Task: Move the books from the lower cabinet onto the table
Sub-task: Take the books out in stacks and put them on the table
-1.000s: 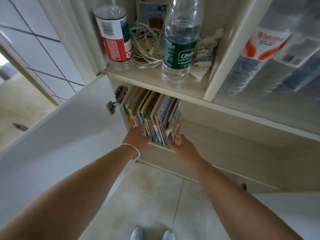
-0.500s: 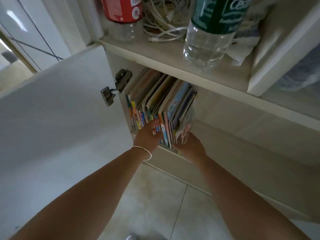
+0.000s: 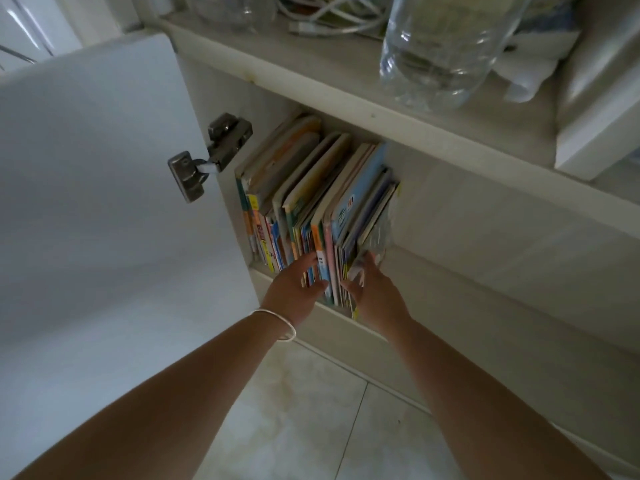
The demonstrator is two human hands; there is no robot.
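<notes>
A row of several thin, colourful books stands upright at the left end of the lower cabinet compartment, leaning slightly right. My left hand, with a white band on its wrist, touches the spines near the middle of the row with straight, spread fingers. My right hand is at the right end of the row. Its thumb lies on the spines and its fingers curl round the outermost books, one of them in shiny plastic wrap. The fingertips are hidden behind the books.
The white cabinet door stands open on the left, held by a metal hinge. On the shelf above stand a clear water bottle and white cables. Pale floor tiles lie below.
The view has moved closer and lower toward the books. My left fingers have slid further right along the spines, and my right hand has closed round the right end of the row.
</notes>
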